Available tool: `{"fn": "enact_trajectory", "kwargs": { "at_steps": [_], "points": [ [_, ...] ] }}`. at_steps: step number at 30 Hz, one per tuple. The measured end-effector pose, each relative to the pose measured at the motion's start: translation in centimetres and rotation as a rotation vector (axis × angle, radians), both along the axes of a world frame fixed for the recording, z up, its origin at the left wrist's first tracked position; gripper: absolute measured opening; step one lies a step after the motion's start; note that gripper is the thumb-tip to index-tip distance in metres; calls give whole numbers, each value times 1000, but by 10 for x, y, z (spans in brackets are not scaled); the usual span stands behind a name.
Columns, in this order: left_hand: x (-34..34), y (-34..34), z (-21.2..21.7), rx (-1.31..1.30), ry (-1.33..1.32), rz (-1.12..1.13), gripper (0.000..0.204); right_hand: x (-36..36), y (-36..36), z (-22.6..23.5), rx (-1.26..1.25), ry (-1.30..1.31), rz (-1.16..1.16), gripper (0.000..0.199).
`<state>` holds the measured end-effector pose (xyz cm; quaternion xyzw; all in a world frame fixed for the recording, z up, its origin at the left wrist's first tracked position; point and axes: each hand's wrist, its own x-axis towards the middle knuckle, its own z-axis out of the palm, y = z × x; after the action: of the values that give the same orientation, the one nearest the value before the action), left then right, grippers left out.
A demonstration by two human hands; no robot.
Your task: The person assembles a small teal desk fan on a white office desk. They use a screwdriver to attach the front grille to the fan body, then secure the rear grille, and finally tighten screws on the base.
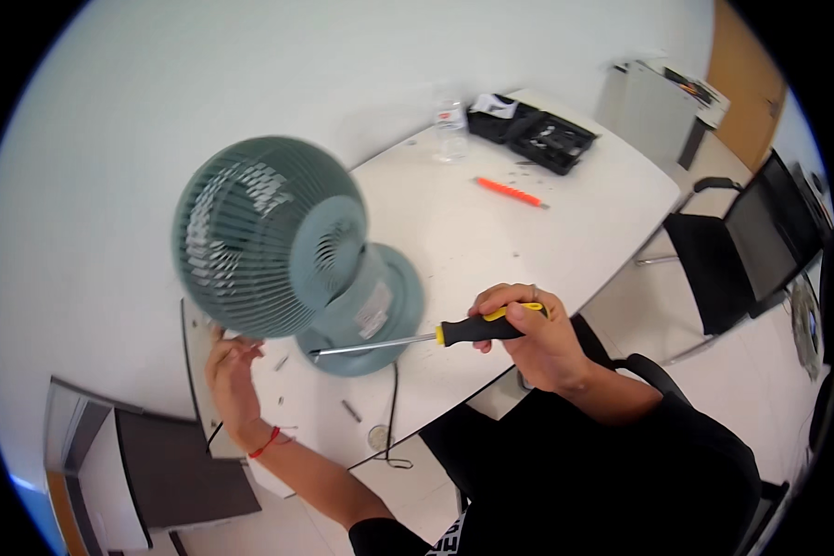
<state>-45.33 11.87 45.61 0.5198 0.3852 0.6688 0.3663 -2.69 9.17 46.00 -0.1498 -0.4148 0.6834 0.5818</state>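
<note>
A grey-green table fan (278, 241) stands tilted on the white table (491, 232), its round grille facing left. My left hand (232, 371) reaches under the lower edge of the grille, fingers partly open and touching it. My right hand (528, 334) grips the black-and-yellow handle of a screwdriver (435, 335). The metal shaft points left, its tip at the fan's round base (380, 315). A red band is on my left wrist.
An orange screwdriver (510, 193) lies on the table farther back, near an open black tool case (537, 134) and a clear plastic bottle (449, 120). Small screws (350, 410) and the fan's black cord (392, 408) lie near the table's front edge. A black chair (741, 250) stands right.
</note>
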Motion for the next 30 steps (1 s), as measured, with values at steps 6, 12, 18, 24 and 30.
{"fn": "enact_trajectory", "kwargs": {
  "at_steps": [6,12,18,24,30],
  "points": [
    [-6,-8,2,-45,108,-83,22,-41,6,-2,71,-15,23,28],
    [1,-10,11,-42,171,-70,17,-67,8,-7,153,-22,-12,23],
    [3,-12,15,-33,249,-61,16,-87,6,-14,197,-78,-66,31],
    [-3,-9,10,-17,277,-95,28,-95,6,-19,133,-60,-70,26],
    [-6,-9,8,-60,215,-127,20,-99,6,-21,109,-53,-70,25]
  ]
}}
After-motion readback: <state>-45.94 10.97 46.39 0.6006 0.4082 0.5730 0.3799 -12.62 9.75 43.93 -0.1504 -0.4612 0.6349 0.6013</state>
